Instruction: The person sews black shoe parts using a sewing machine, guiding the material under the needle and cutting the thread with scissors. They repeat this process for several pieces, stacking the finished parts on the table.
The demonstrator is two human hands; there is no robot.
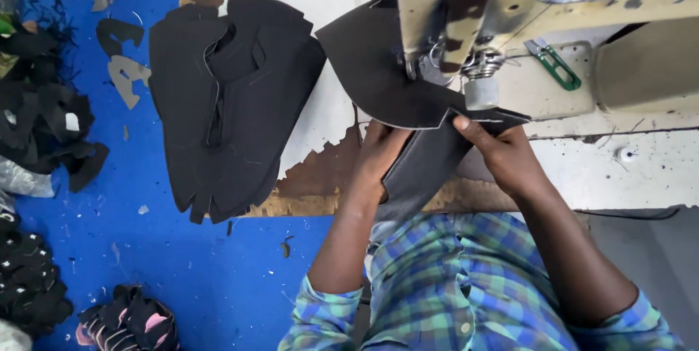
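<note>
My left hand [378,156] grips the near edge of a dark grey fabric piece [378,78] that runs under the head of a beige sewing machine [466,1]. My right hand [502,153] presses the same piece with its fingertips just below the presser foot [477,89]. A second strip of the dark fabric [422,169] hangs down between my hands toward my lap. The needle area is partly hidden by the machine head.
A stack of cut dark fabric pieces [229,103] lies on the worn white table [320,1] at the left. Green thread snips [557,67] rest on the machine bed. Black scraps [44,118] and patterned pieces [131,322] lie on the blue floor [182,271].
</note>
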